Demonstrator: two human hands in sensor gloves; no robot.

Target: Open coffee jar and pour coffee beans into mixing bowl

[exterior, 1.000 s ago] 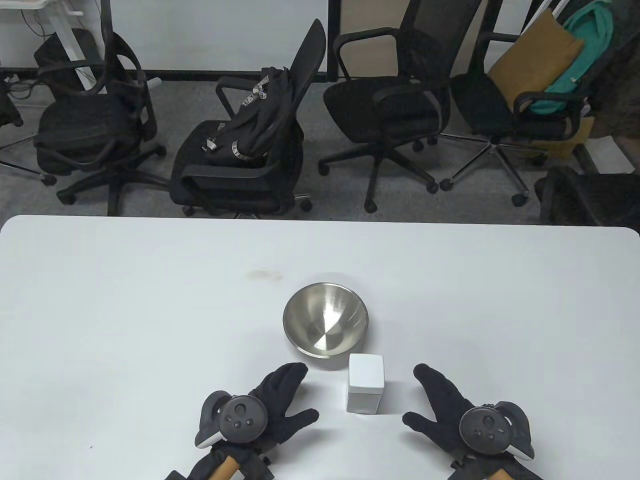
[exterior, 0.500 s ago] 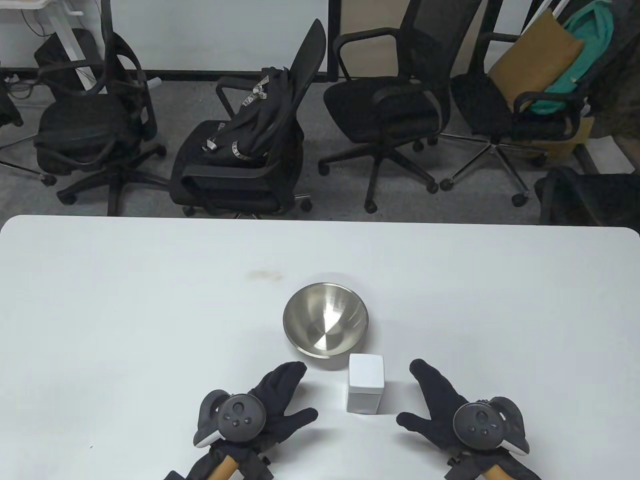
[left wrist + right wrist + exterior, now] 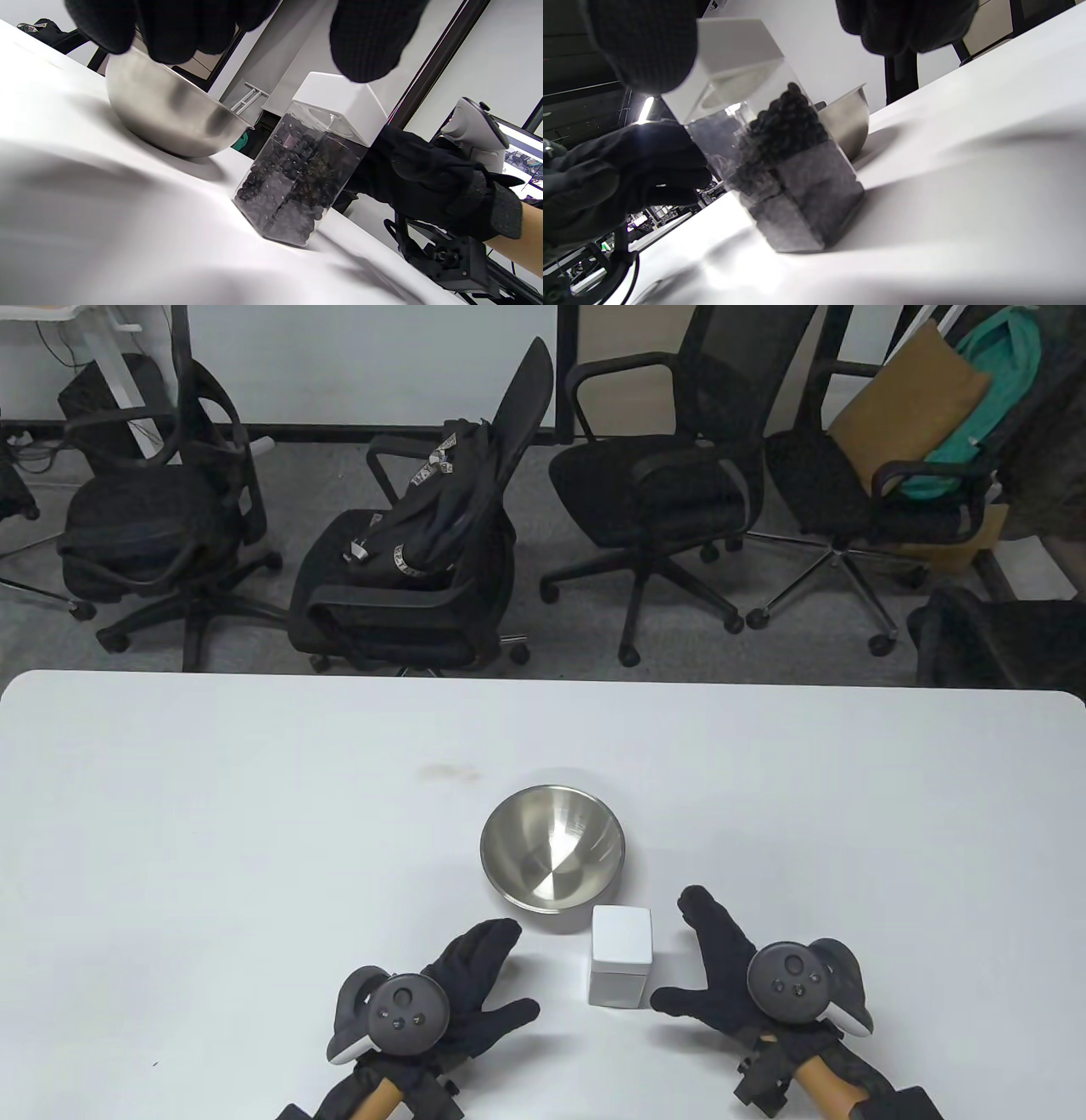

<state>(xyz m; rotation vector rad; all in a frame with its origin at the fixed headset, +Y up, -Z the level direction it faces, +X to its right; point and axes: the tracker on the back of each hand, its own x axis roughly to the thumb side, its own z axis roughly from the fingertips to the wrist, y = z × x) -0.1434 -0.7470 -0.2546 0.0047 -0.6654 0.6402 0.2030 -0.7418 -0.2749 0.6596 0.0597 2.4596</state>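
A clear square coffee jar (image 3: 620,957) with a white lid stands upright on the white table (image 3: 254,831), full of dark beans (image 3: 297,178) (image 3: 787,140). Just behind it sits an empty steel mixing bowl (image 3: 552,858) (image 3: 165,114) (image 3: 846,118). My left hand (image 3: 475,984) lies open to the jar's left, fingers spread, touching nothing. My right hand (image 3: 704,967) is open close to the jar's right side, thumb near the jar's base, fingers straight; I see no contact with the jar.
Several black office chairs (image 3: 407,560) stand beyond the table's far edge, one carrying a black backpack (image 3: 433,500). A faint brown stain (image 3: 445,770) marks the table behind the bowl.
My right hand has moved left and forward, closing in on the jar's right side. The left hand, jar and bowl have stayed put.
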